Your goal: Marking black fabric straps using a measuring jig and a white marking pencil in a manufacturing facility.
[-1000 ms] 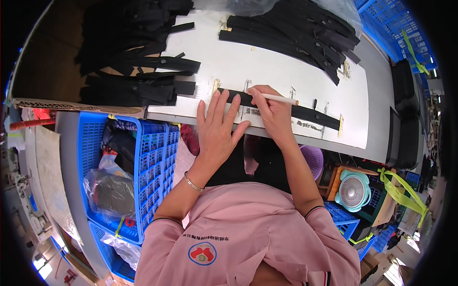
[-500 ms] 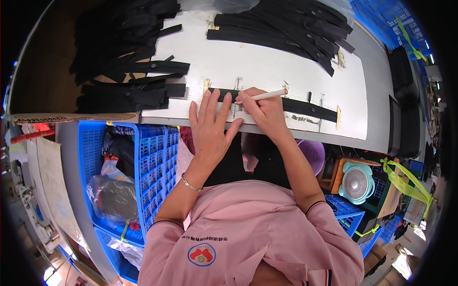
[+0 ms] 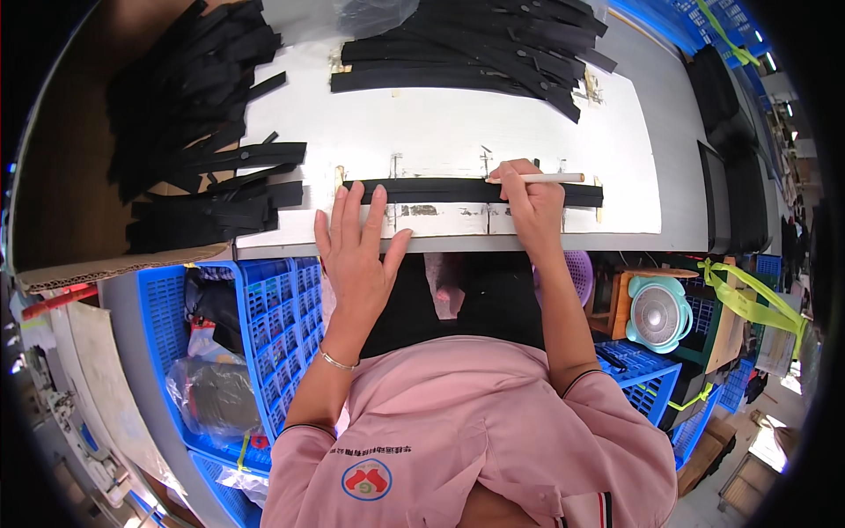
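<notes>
A narrow black fabric strip lies lengthwise near the front edge of a white board that carries dark pencil-like marks. My left hand rests flat at the strip's left end, fingers stretched and spread, the fingertips on the fabric. In my right hand is a slim white pencil-like marker, pinched between thumb and fingers. Its tip points left and meets the strip right of its middle, close to a mark on the board. Whether the tip leaves a trace is too small to tell.
Piled black strips lie at the board's far side. More strips fill and overhang an open cardboard box at left. Below the table edge stand a blue crate, a purple basket and a turquoise fan-like object.
My right hand has moved right along the strip with the marker, from one board mark to another. My left hand stays at the strip's left end. The whole view has shifted.
</notes>
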Available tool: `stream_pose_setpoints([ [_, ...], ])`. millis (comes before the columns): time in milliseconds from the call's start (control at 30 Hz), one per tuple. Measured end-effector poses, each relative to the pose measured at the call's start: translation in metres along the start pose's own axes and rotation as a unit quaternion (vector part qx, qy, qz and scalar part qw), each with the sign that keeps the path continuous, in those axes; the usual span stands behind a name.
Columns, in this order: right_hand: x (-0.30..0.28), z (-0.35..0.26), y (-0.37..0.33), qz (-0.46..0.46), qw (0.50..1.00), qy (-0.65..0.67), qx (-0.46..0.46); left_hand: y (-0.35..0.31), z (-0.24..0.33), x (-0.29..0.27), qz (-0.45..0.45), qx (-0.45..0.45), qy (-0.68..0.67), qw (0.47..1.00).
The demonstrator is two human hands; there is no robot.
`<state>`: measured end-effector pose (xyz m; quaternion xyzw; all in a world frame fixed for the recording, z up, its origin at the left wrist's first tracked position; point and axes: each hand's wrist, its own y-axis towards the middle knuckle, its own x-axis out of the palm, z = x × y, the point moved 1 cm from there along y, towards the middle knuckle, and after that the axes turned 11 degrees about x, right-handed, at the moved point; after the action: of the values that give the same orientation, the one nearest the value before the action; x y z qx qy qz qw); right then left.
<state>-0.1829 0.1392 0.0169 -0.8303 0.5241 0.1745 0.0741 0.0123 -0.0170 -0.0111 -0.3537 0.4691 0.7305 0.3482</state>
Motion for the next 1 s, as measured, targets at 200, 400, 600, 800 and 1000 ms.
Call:
stream_pose_setpoints([
  [200,0.000,0.005,0.001,-0.011,1.000,-0.016,0.004,0.004,0.004,-0.004,-0.006,0.000,0.002,1.000],
  [400,0.002,0.004,0.001,-0.015,1.000,-0.025,0.002,0.037,0.039,0.002,0.037,0.038,-0.097,0.994],
  [600,0.004,0.008,0.002,-0.002,1.000,-0.026,-0.007,0.066,0.063,0.034,0.080,0.039,-0.215,0.973],
  [800,-0.003,0.008,-0.002,-0.031,0.999,0.031,0.008,0.068,0.063,0.039,0.093,0.048,-0.190,0.976],
  [1000,-0.001,0.014,0.000,-0.032,0.998,0.007,-0.046,0.068,0.063,0.040,0.085,0.042,-0.183,0.978],
])
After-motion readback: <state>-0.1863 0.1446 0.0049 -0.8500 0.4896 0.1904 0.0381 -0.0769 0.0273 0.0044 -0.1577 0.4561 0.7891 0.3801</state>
